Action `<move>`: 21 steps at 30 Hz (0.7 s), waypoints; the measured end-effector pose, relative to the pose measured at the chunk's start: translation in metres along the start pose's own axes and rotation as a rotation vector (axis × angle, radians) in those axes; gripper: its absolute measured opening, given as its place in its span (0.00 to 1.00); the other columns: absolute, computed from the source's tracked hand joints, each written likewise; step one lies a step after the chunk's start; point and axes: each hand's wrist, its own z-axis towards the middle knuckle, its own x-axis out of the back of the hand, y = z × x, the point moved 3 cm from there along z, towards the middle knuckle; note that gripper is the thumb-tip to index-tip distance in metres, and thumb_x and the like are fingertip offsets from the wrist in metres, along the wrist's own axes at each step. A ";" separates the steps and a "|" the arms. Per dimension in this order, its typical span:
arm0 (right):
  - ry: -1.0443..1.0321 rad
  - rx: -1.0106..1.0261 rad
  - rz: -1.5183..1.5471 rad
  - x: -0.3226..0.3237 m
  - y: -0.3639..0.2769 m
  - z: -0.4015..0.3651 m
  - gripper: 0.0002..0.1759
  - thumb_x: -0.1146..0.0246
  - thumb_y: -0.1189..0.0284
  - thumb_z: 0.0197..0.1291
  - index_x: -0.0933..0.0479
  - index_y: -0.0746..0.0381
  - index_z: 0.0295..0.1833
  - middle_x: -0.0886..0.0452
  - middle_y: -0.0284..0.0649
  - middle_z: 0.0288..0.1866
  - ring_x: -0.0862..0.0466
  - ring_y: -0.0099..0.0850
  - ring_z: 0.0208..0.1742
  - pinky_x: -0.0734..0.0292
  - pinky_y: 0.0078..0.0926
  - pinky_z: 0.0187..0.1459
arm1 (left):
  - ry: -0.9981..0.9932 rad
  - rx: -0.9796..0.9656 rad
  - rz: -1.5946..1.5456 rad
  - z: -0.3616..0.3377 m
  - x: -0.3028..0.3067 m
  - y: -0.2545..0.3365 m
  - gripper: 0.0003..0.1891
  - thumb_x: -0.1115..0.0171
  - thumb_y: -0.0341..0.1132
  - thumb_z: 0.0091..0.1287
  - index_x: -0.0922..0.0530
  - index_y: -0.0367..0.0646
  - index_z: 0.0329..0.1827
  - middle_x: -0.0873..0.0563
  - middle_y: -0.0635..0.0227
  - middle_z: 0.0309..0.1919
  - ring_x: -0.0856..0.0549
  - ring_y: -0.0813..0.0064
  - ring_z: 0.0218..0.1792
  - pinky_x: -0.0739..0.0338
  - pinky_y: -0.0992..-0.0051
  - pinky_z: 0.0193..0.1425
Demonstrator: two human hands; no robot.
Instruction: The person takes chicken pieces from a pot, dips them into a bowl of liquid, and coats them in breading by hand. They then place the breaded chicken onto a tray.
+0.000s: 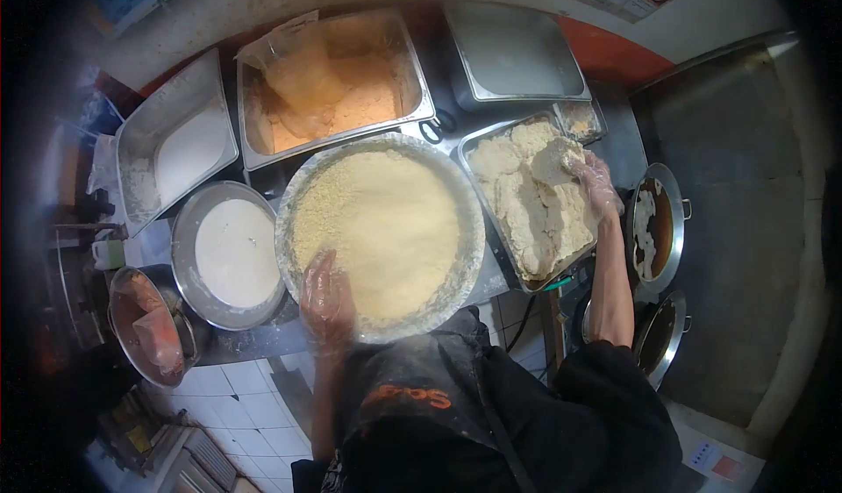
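My right hand (599, 184), in what looks like a clear plastic glove, grips the edge of a flat breaded cutlet (556, 161). That piece is over the far right part of a metal tray (467, 153), where several crumb-coated pieces (513, 196) lie overlapping. At the near left rim of a wide round bowl (478, 221), my left hand (327, 304) hovers over or touches the crumbs, its fingers stretched forward and holding nothing I can see. Pale yellow breadcrumbs (399, 221) fill the bowl.
Left of the bowl stand a basin of white liquid (235, 252) and a pot with pinkish contents (158, 331). Behind are pans of white powder (191, 155) and orange powder (373, 85), black scissors (437, 127) and a steel container (517, 54). Right, a pan holds brown liquid (664, 230).
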 end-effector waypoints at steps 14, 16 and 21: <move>-0.050 -0.384 -0.092 0.041 0.111 0.082 0.18 0.34 0.61 0.69 0.18 0.57 0.59 0.15 0.32 0.48 0.16 0.27 0.46 0.20 0.30 0.45 | 0.026 0.108 0.047 -0.001 -0.007 -0.006 0.18 0.40 0.22 0.64 0.19 0.33 0.57 0.14 0.50 0.54 0.16 0.48 0.57 0.20 0.57 0.61; -0.045 -0.368 -0.336 0.041 0.101 0.081 0.19 0.34 0.61 0.69 0.18 0.58 0.60 0.14 0.34 0.48 0.15 0.27 0.45 0.20 0.31 0.44 | 0.022 0.096 0.071 -0.001 -0.007 -0.006 0.17 0.40 0.22 0.64 0.19 0.33 0.57 0.14 0.50 0.54 0.16 0.48 0.57 0.19 0.57 0.61; 0.310 0.006 -0.713 0.040 0.066 0.050 0.20 0.36 0.61 0.69 0.18 0.63 0.58 0.13 0.44 0.51 0.15 0.37 0.48 0.22 0.36 0.50 | 0.023 -0.004 0.086 0.000 -0.004 -0.003 0.16 0.39 0.22 0.65 0.19 0.33 0.56 0.15 0.51 0.56 0.16 0.48 0.58 0.20 0.58 0.62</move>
